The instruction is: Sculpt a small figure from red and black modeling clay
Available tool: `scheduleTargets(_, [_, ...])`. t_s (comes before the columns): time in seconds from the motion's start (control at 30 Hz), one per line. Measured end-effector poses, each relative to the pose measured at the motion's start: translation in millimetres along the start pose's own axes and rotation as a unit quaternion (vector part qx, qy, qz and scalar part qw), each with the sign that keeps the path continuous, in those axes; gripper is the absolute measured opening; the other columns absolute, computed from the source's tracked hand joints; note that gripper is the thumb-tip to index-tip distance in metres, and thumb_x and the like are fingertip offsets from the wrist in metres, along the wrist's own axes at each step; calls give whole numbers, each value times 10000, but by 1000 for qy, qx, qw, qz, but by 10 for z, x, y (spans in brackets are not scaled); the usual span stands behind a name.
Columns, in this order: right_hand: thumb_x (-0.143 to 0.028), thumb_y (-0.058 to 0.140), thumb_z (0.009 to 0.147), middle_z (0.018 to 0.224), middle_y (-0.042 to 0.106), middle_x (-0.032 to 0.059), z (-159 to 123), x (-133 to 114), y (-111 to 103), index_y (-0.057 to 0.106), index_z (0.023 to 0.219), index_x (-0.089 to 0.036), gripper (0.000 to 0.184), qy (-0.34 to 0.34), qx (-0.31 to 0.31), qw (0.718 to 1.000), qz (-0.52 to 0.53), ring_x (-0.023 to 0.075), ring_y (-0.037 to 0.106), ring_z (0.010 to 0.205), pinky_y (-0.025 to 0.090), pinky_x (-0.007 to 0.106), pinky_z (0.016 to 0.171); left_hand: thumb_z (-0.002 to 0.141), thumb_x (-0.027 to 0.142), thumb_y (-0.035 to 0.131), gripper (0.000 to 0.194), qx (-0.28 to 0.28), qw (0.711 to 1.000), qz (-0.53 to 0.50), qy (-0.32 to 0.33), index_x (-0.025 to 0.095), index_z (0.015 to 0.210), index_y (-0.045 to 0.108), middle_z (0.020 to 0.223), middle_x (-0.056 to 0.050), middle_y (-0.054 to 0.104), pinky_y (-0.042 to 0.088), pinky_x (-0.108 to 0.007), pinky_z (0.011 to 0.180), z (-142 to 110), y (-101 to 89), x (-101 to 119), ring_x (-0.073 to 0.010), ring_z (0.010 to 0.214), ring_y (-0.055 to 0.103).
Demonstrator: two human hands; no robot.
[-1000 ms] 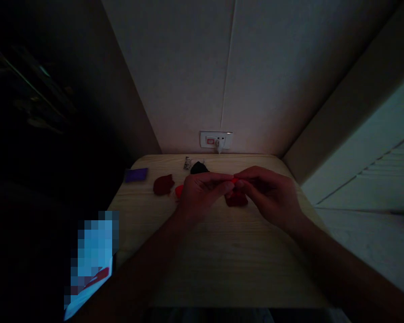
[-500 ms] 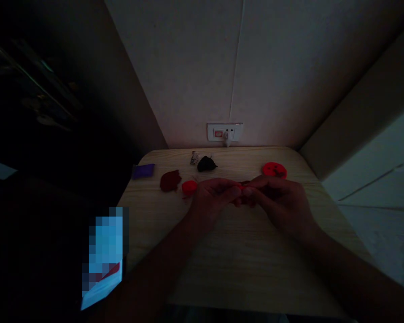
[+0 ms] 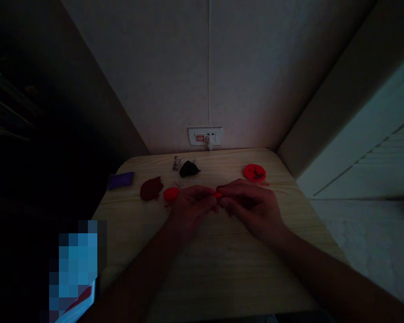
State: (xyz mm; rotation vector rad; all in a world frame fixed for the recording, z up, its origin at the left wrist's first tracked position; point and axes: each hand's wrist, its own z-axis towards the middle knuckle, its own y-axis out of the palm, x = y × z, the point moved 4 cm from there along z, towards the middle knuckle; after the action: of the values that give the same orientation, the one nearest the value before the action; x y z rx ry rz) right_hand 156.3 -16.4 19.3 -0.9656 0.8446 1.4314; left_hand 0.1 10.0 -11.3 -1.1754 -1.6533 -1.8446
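Above the middle of the wooden tabletop, a small piece of bright red modelling clay point(image 3: 217, 194) is pinched between the thumb and fingers of my left hand point(image 3: 190, 208). My right hand point(image 3: 256, 204) closes its thumb and fingertips on the right end of the same piece. Just left of my left hand lies a larger red clay lump point(image 3: 170, 194), with a dark red clay slab point(image 3: 151, 188) beyond it. Behind my right hand rests a flat red clay disc point(image 3: 255, 172) with dark marks like a face. Fingers partly hide the held piece.
A black clay lump point(image 3: 189, 169) and a small printed wrapper point(image 3: 177, 163) lie at the back of the table point(image 3: 222, 269). At the left edge is a purple packet point(image 3: 121, 180). A wall socket point(image 3: 205, 136) holds a plug. A lit, pixelated screen point(image 3: 77, 269) glows at lower left.
The camera view has shifted, so the scene sits farther left. My fingertips are slightly farther apart, and more of the red clay piece shows between them.
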Motion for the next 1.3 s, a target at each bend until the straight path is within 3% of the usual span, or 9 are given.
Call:
scheduleTargets(0.37, [-292,827,865,870,747,42,-17,21,60,758,909,-205,120,42,5,997,63,109,660,577,559,211,473,630,279,974,247,-32,999,15,11,194,794,810,685,-10,770,547,-242,588,1,5,26,-118,575,675])
scheduleTargets(0.6, [-281,786,903,991,735,78,-42,3,39,762,976,-204,109,9,-10,1000,0,115,667,636,571,231,527,623,292,968,248,-3,998,57,22,182,782,813,687,-22,779,548,-228,578,14,-18,28,-113,567,675])
scheduleTargets(0.83, [-214,755,928,935,781,74,-18,-125,17,802,1034,-245,119,-124,-6,980,-155,201,751,855,629,299,674,651,242,921,183,24,994,101,38,176,773,802,685,-23,769,554,-249,609,7,-38,58,-124,591,670])
scheduleTargets(0.93, [-162,706,951,910,787,61,-15,-157,15,805,1043,-256,164,-146,-12,976,-160,202,754,878,635,319,736,655,276,928,199,9,995,92,42,176,760,792,653,-19,752,545,-252,590,7,-24,59,-125,568,659])
scheduleTargets(1.13, [-162,730,919,989,766,77,-28,-116,22,796,1043,-246,163,-103,-14,988,-115,163,735,778,610,244,590,665,265,926,179,24,990,128,53,181,751,793,646,-16,750,552,-243,608,5,-55,53,-129,588,672])
scheduleTargets(1.3, [-230,770,909,1005,762,93,-31,-61,20,800,1050,-223,145,-61,-5,993,-105,153,713,737,599,232,554,641,250,935,172,54,983,161,66,189,739,808,677,-32,773,571,-256,619,5,-107,64,-145,606,693])
